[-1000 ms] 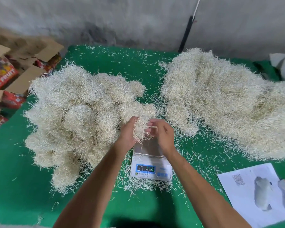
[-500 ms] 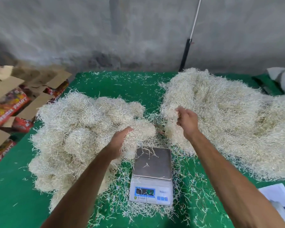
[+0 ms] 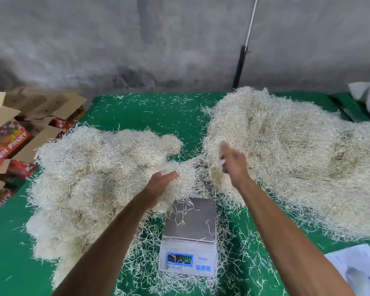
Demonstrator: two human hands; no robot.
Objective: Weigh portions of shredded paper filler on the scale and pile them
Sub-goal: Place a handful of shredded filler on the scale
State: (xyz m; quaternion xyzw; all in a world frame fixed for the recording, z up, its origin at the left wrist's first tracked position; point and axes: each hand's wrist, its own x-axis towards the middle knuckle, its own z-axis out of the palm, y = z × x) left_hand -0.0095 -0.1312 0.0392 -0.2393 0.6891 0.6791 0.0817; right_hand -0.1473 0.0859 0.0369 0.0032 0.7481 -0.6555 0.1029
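Nearest me, the small white digital scale with a steel platter [image 3: 190, 221] sits on the green-covered table [image 3: 13, 263], holding only stray strands. Beyond it my left hand [image 3: 161, 182] presses, fingers fairly straight, into the left heap of pale shredded paper filler [image 3: 98, 167]; my right hand [image 3: 233, 162], blurred, reaches into the larger right heap of pale shredded filler [image 3: 297, 159], grip unclear. I judge a fresh portion is next for the platter.
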